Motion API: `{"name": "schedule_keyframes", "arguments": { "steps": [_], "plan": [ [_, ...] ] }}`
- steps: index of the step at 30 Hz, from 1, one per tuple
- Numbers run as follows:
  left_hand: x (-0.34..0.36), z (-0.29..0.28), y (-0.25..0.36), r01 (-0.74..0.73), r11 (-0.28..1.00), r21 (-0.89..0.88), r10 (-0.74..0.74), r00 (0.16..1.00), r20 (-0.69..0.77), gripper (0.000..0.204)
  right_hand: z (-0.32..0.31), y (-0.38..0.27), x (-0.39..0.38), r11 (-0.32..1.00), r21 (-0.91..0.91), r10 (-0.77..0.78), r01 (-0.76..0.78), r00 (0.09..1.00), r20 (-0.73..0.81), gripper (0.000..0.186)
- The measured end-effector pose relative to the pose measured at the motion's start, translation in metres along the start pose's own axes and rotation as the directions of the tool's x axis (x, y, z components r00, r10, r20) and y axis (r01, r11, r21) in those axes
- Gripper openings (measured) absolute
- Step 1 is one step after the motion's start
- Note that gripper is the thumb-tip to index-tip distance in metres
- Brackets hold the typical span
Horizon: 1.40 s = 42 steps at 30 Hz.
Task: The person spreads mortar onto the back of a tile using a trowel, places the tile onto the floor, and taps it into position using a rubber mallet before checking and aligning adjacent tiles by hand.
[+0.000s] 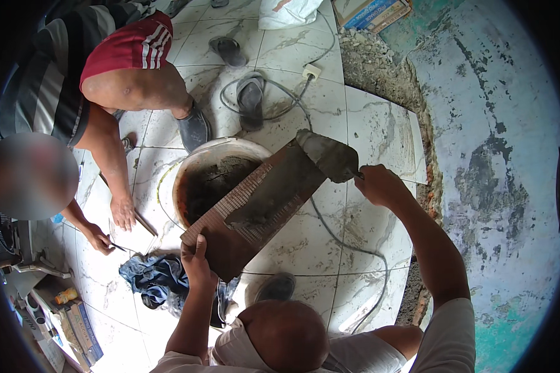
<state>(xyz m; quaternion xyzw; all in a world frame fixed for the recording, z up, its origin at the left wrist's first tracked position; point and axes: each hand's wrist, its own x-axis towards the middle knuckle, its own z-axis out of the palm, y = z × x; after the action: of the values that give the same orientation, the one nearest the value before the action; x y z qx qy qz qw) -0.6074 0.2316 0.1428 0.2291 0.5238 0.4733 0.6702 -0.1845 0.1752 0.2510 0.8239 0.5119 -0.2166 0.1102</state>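
Over the white marble-patterned floor (305, 248), the person is holding a long brown tile (255, 208) back side up, tilted so that its far end is rising toward the upper right. The left hand (196, 261) is gripping the tile's near lower edge, fingers clenched around it with the thumb lying on the ribbed back. The right hand (379, 185) is closed around the handle of a trowel (330, 155), whose grey, mortar-coated blade is resting against the tile's upper end. A streak of grey mortar (274, 199) is lying along the middle of the tile's back. Just behind and below the tile, a round basin (196, 165) holding dark wet mortar is sitting on the floor. A co-worker in red shorts (137, 43) is crouching at the left, one hand (123, 212) pressing on the floor beside the basin, the other hand (98, 238) holding a thin tool. A crumpled blue cloth (155, 280) is lying near the left hand, and a white cable (348, 242) is trailing across the floor under the tile.
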Motion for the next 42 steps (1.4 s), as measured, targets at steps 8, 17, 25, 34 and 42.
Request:
{"name": "schedule_keyframes", "arguments": {
  "steps": [8, 17, 25, 34, 42],
  "plan": [
    [0.001, 0.001, 0.001, -0.017, 1.000, 0.013, 0.017, 1.000, 0.006, 0.028, -0.010, 0.014, 0.006, 0.993, -0.047, 0.101, -0.111, 0.981, -0.167, 0.029],
    [0.002, 0.000, 0.001, 0.006, 0.999, 0.038, -0.005, 1.000, -0.013, 0.026, 0.058, -0.008, -0.076, 0.964, 0.249, 0.040, -0.092, 0.978, 0.205, 0.033],
    [0.000, 0.002, 0.002, -0.004, 1.000, 0.007, 0.004, 0.999, 0.034, 0.028, 0.028, 0.047, -0.104, 0.921, 0.307, 0.158, -0.238, 0.951, 0.265, 0.036],
    [0.001, 0.000, 0.000, -0.005, 1.000, 0.014, 0.005, 1.000, 0.013, 0.031, 0.033, 0.006, -0.038, 0.854, 0.415, 0.027, -0.314, 0.823, 0.568, 0.033],
    [-0.001, 0.005, -0.001, -0.023, 0.998, -0.065, 0.025, 0.999, 0.034, 0.024, 0.027, -0.001, -0.099, 0.918, 0.365, -0.105, -0.153, 0.794, 0.599, 0.033]
  ]
}}
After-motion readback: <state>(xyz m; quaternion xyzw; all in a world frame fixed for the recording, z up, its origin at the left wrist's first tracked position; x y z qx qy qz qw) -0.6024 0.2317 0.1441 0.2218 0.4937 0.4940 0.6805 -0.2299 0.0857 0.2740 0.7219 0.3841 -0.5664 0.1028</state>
